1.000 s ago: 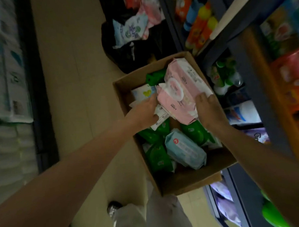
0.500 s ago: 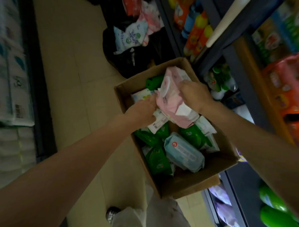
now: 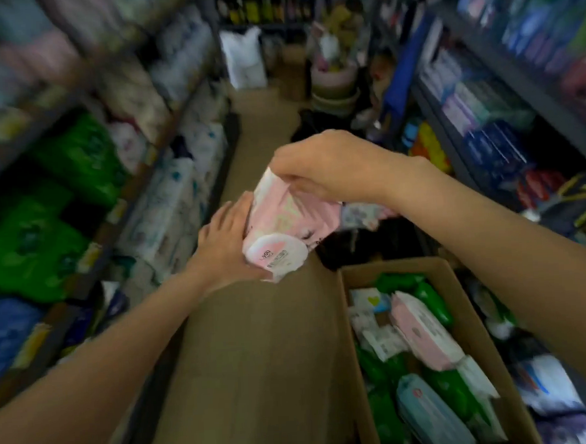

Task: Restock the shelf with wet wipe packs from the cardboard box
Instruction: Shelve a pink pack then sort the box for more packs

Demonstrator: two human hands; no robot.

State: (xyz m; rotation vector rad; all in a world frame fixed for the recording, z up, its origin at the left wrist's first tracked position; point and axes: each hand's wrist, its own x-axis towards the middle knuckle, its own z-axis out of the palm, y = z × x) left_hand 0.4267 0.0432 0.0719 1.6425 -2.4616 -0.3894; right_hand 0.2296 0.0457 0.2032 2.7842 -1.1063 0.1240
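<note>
Gripping a pink wet wipe pack (image 3: 286,218) from both ends above the aisle floor (image 3: 257,351), up and to the left of the cardboard box (image 3: 470,318). Reaching in from the right with the right hand (image 3: 329,166), knuckles up, fingers curling down over the pack's upper end. Cupping the lower end with the left hand (image 3: 224,245), fingers wrapped round the left side, palm under the end near the white round lid. Both forearms extended, bare.

Counting one pink pack held aloft and one more pink pack (image 3: 424,333) lying in the box. Lying beside it, one light blue pack (image 3: 427,414) near the box's near end, several green packs (image 3: 436,303), number unclear through overlap, and some white packs. Flanking the aisle, two runs of shelving (image 3: 500,78), one on each side, their goods blurred.

Differing from half a second ago: pack lifted clear of the box, then held just above its contents; view swung from straight down into the box up to the length of the aisle; box now sitting at lower right.
</note>
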